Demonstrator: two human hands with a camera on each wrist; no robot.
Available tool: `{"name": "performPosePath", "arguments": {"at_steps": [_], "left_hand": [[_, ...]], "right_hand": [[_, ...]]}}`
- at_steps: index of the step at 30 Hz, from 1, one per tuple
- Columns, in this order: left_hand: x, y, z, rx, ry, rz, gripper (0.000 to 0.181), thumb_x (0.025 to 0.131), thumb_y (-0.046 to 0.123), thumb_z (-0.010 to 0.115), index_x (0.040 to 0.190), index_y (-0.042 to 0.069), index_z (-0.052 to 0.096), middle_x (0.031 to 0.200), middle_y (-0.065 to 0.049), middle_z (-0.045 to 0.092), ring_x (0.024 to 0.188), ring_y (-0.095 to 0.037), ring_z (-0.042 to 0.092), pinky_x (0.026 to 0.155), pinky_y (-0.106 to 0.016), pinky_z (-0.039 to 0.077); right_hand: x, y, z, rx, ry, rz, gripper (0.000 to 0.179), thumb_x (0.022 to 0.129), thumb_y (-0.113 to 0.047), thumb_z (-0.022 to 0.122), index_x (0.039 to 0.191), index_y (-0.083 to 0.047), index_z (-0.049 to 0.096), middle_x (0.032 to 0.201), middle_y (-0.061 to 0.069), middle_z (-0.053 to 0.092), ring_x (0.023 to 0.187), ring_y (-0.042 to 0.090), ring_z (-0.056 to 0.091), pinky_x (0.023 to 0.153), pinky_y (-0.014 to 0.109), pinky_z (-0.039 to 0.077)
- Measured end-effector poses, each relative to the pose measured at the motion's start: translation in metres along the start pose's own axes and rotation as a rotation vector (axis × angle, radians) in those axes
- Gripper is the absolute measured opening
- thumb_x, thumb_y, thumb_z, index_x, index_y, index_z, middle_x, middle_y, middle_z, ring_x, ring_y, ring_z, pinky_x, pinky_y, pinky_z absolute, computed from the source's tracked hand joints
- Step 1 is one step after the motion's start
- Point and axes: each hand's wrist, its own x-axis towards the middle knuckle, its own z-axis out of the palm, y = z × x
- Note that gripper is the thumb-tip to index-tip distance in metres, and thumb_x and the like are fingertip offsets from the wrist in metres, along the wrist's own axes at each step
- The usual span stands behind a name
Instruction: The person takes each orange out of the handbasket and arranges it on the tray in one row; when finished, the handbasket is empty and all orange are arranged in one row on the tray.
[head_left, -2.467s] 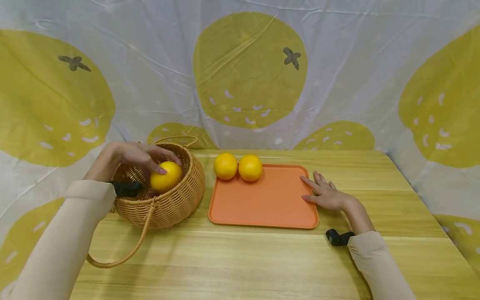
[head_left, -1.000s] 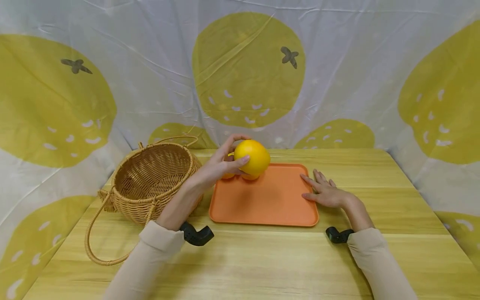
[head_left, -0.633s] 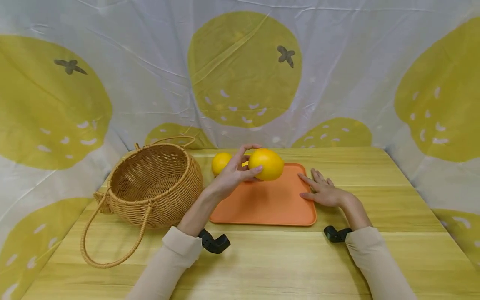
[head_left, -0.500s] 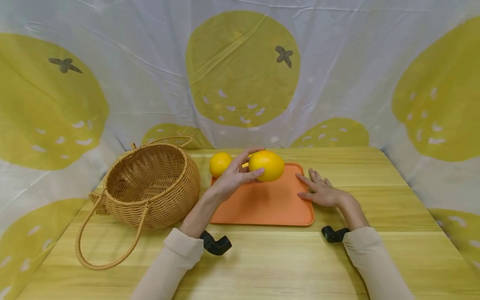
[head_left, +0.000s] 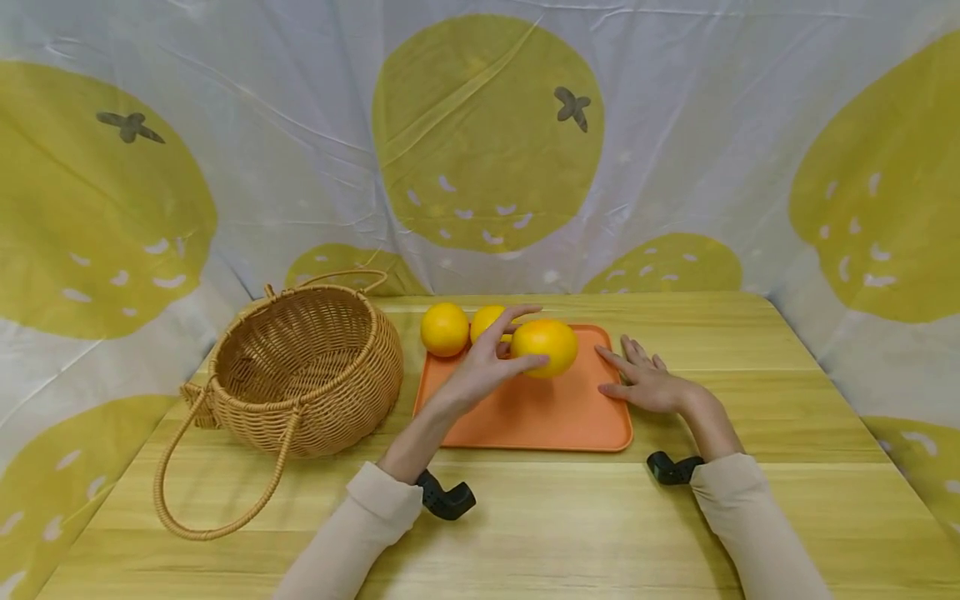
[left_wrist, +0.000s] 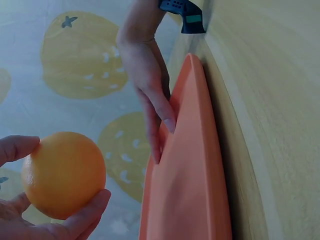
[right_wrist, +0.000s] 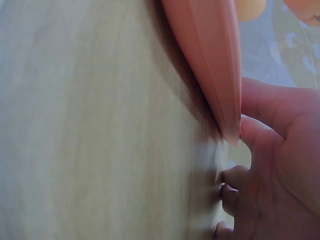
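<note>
My left hand (head_left: 480, 371) grips a yellow-orange orange (head_left: 546, 346) between thumb and fingers, over the back right part of the orange tray (head_left: 517, 421). In the left wrist view, the held orange (left_wrist: 65, 175) hangs apart from the tray's surface. Two more oranges rest at the tray's back left corner: one (head_left: 444, 330) in full view, the other (head_left: 486, 322) partly behind my left fingers. My right hand (head_left: 652, 388) lies at the tray's right edge with fingers spread. Its thumb and index finger touch the rim (right_wrist: 231, 100), while the other fingers reach onto the wooden table beside it.
A round wicker basket (head_left: 337, 408) stands left of the tray, with no fruit showing inside. One of its handles (head_left: 161, 475) droops toward the front, and the other (head_left: 360, 273) leans at the back. Behind the table (head_left: 570, 525) hangs a fruit-print cloth (head_left: 660, 150).
My left hand has carried the orange out of the basket, rightward over the tray, and most recently lowered it slightly. The right hand has stayed at the tray's edge.
</note>
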Motion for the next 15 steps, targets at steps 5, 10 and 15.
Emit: {"name": "performPosePath", "arguments": {"at_steps": [5,10,15], "left_hand": [[-0.001,-0.004,0.007,0.183,0.059,0.042,0.059,0.093,0.022,0.076,0.146,0.02,0.052,0.153,-0.008,0.045,0.128,-0.03,0.046,0.102,-0.048,0.048],[0.0,-0.008,0.019,0.319,0.121,0.084,0.058,0.088,0.02,0.077,0.139,0.009,0.05,0.142,-0.015,0.05,0.129,-0.03,0.048,0.105,-0.051,0.048],[0.003,-0.012,0.031,0.374,0.176,0.055,0.06,0.089,0.023,0.077,0.14,0.008,0.047,0.139,-0.019,0.049,0.124,-0.032,0.052,0.104,-0.05,0.048]], "right_hand": [[-0.001,-0.001,0.0,-0.002,0.002,0.0,0.079,0.107,-0.043,0.054,0.166,-0.007,0.016,0.168,0.033,-0.015,0.156,0.052,-0.016,0.118,0.072,-0.014],[-0.001,-0.001,0.0,-0.006,0.001,-0.003,0.079,0.107,-0.043,0.055,0.166,-0.007,0.016,0.168,0.034,-0.015,0.155,0.053,-0.015,0.118,0.073,-0.013],[-0.001,-0.002,0.0,-0.004,0.003,-0.009,0.079,0.107,-0.042,0.055,0.166,-0.007,0.017,0.168,0.034,-0.015,0.155,0.053,-0.015,0.119,0.072,-0.014]]}}
